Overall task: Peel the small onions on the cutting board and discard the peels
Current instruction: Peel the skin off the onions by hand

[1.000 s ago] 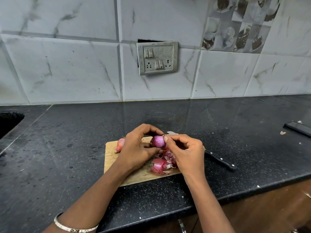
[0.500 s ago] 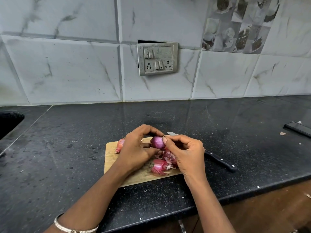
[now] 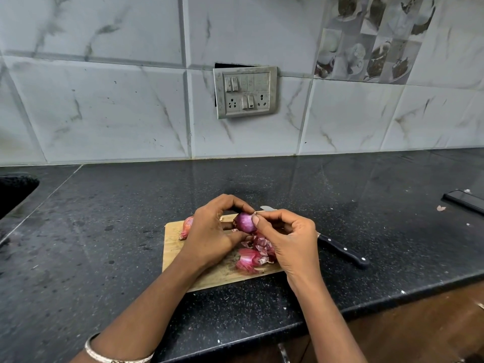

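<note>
Purple onion (image 3: 244, 222) held just above cutting board (image 3: 175, 247), L hand (image 3: 213, 233) curled round it, fingers arched over top, R hand (image 3: 288, 239) pinching skin at its tip w/ thumb + forefinger, peels (image 3: 255, 255) piled on board underneath, unpeeled onion (image 3: 186, 227) behind L hand, knife (image 3: 340, 248) beside board on black counter (image 3: 104, 231).

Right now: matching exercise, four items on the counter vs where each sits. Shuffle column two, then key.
1 purple onion
2 peel pile
3 knife
4 second onion

A far left corner of the cutting board
B handle on the counter, right of the cutting board
C held between left hand and right hand
D near right part of the cutting board

Pairs: 1-C, 2-D, 3-B, 4-A
</note>
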Available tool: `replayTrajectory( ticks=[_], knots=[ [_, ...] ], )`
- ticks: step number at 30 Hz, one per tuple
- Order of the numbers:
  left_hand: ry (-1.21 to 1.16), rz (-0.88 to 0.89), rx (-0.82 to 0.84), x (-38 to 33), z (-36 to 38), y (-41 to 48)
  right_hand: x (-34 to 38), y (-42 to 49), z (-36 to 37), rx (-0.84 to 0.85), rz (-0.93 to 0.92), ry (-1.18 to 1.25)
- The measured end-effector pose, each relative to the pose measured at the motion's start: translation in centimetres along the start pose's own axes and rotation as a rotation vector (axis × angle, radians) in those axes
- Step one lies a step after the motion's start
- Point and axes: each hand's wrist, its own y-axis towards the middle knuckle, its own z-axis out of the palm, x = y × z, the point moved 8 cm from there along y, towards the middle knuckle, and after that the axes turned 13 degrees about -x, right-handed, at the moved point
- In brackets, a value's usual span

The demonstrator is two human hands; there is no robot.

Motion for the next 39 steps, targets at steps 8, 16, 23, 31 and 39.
replayTrajectory(
  ticks=[8,16,23,31,39],
  knots=[
    [0.010,-0.002,0.002,0.28,-0.03,0.08,-0.26,0.27,-0.15,0.003,-0.001,-0.020],
    [0.008,-0.005,0.001,0.28,0.12,0.11,-0.16,0.06,-0.11,-0.005,0.014,-0.020],
    [0.022,-0.005,0.001,0.29,0.07,0.13,-0.21,0.24,-0.05,0.003,-0.028,-0.051],
    [0.035,0.001,-0.008,0.32,0.10,0.07,-0.32,0.14,-0.21,-0.024,0.007,-0.055],
    [0.032,0.026,-0.032,-0.23,-0.22,0.15,0.29,0.07,0.08,0.002,-0.050,-0.065]
  ],
)
